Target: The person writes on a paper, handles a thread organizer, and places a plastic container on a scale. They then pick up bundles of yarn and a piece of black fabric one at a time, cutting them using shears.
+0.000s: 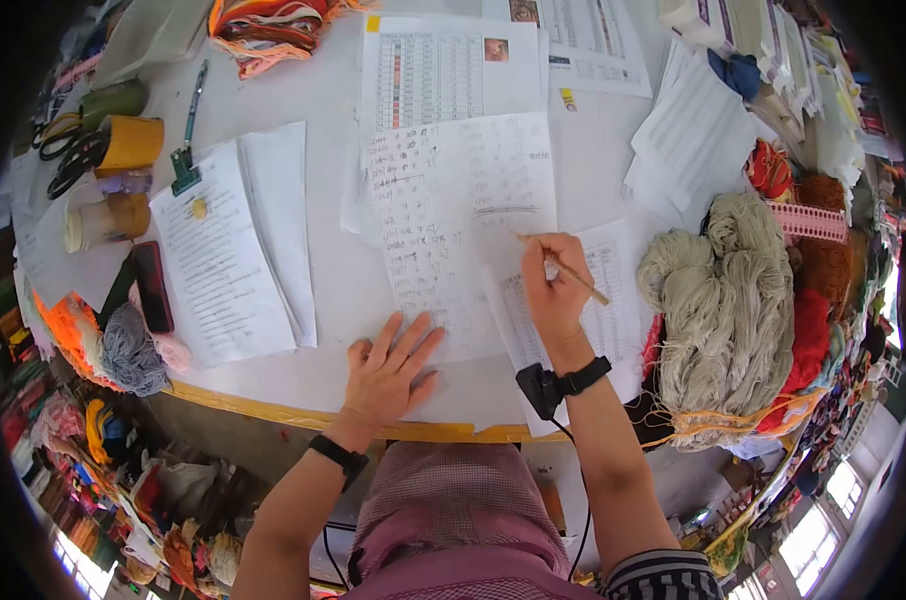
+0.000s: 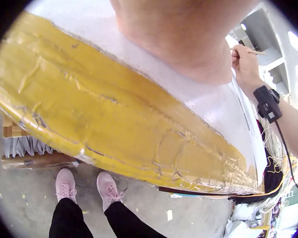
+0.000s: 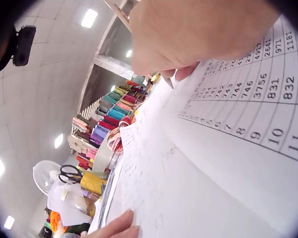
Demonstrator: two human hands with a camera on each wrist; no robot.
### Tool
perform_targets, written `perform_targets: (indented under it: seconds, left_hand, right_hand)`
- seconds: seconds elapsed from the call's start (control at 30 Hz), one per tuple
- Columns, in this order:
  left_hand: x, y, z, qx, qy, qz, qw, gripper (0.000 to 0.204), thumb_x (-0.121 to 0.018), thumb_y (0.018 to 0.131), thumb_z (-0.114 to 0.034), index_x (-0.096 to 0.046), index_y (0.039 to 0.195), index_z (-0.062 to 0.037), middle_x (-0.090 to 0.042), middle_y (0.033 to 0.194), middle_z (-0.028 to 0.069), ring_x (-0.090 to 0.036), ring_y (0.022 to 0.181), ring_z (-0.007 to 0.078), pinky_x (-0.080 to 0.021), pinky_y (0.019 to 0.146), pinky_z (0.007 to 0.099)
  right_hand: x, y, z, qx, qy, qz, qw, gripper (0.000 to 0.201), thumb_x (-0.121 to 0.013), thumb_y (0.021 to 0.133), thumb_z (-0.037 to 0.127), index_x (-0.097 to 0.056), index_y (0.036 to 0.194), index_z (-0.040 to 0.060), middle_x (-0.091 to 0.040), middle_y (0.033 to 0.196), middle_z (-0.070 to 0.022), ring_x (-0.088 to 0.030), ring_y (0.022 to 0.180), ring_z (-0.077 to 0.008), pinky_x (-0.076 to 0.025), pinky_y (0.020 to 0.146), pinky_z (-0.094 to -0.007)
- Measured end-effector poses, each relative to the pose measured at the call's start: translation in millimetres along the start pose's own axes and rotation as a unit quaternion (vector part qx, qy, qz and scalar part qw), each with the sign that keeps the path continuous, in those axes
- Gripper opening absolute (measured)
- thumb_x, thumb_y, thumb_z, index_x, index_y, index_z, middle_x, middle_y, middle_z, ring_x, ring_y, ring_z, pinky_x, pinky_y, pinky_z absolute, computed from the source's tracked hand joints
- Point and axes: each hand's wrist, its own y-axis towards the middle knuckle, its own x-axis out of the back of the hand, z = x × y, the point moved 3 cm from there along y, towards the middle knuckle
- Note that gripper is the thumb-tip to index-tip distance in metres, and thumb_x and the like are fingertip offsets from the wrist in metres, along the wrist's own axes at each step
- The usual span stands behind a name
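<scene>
My right hand (image 1: 555, 285) pinches a slim tan pen (image 1: 585, 281), its tip at the right half of a handwritten sheet (image 1: 443, 215). That sheet bears columns of handwritten numbers, some struck through. My left hand (image 1: 391, 368) lies flat with fingers spread over the sheet's lower left edge. A printed table sheet (image 1: 613, 265) lies beneath the right hand; its numbered rows show large in the right wrist view. Above the handwritten sheet is another printed chart (image 1: 443, 75) with a small picture. In the left wrist view, the left forearm hides that hand's fingers.
Clipped papers (image 1: 228, 270), a phone (image 1: 152, 287), scissors (image 1: 78, 160) and a yellow tape-wrapped holder (image 1: 133, 143) stand left. Grey-green yarn skeins (image 1: 728, 300) are heaped right, with white paper strips (image 1: 688, 140) behind. Orange thread (image 1: 268, 30) lies at the back. Yellow tape (image 2: 89, 109) covers the table edge.
</scene>
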Motion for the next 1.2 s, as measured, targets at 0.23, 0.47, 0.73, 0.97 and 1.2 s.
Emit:
perform_targets:
  seconds: [0.23, 0.47, 0.73, 0.97, 1.2]
  left_hand:
    - [22, 2, -3, 0.0, -0.088, -0.014, 0.996, 0.058, -0.063, 0.083, -0.032, -0.049, 0.137, -0.0148, -0.034, 0.151, 0.0092, -0.033, 0.137, 0.0308, -0.031, 0.091, 0.0456]
    - [86, -26, -12, 0.013, -0.164, -0.003, 0.986, 0.057, -0.065, 0.075, -0.008, -0.051, 0.13, -0.0047, -0.034, 0.149, 0.0139, -0.032, 0.137, 0.0342, -0.035, 0.097, 0.0472]
    - [95, -78, -10, 0.018, -0.185, -0.005, 0.983, 0.044, -0.062, 0.077, -0.003, -0.056, 0.12, -0.0044, -0.042, 0.142, 0.0146, -0.039, 0.13, 0.0353, -0.038, 0.099, 0.046]
    - [57, -86, -5, 0.137, -0.426, 0.082, 0.89, 0.022, -0.06, 0.086, -0.009, -0.065, 0.107, -0.0041, -0.066, 0.105, 0.0125, -0.063, 0.096, 0.0281, -0.048, 0.086, 0.0371]
    - [46, -47, -61, 0.263, -0.612, 0.168, 0.727, 0.021, -0.057, 0.092, -0.019, -0.066, 0.105, -0.0055, -0.068, 0.101, 0.0047, -0.062, 0.091, 0.0144, -0.047, 0.078, 0.0283]
  right_hand:
    - [-33, -26, 65, 0.184, -0.14, 0.24, 0.943, 0.031, -0.065, 0.084, 0.009, -0.061, 0.115, 0.009, -0.062, 0.116, -0.0108, -0.057, 0.111, -0.0282, -0.042, 0.098, -0.0459]
    - [-55, -3, 59, 0.101, -0.328, 0.255, 0.904, 0.053, -0.063, 0.087, 0.018, -0.045, 0.137, 0.0155, -0.044, 0.145, -0.0051, -0.035, 0.138, -0.0259, -0.022, 0.113, -0.0528]
    - [-90, 10, 96, 0.09, -0.34, 0.205, 0.914, 0.064, -0.062, 0.081, 0.006, -0.04, 0.14, 0.0143, -0.045, 0.142, -0.0116, -0.039, 0.134, -0.0316, -0.032, 0.107, -0.0489]
    - [49, -112, 78, 0.058, -0.29, 0.252, 0.922, 0.035, -0.062, 0.079, 0.009, -0.056, 0.114, 0.007, -0.058, 0.118, -0.0121, -0.051, 0.115, -0.0317, -0.04, 0.098, -0.0441]
    - [237, -201, 70, -0.134, -0.283, 0.252, 0.916, 0.025, -0.065, 0.079, 0.009, -0.063, 0.104, 0.0063, -0.064, 0.105, -0.0117, -0.057, 0.102, -0.0329, -0.047, 0.089, -0.0423]
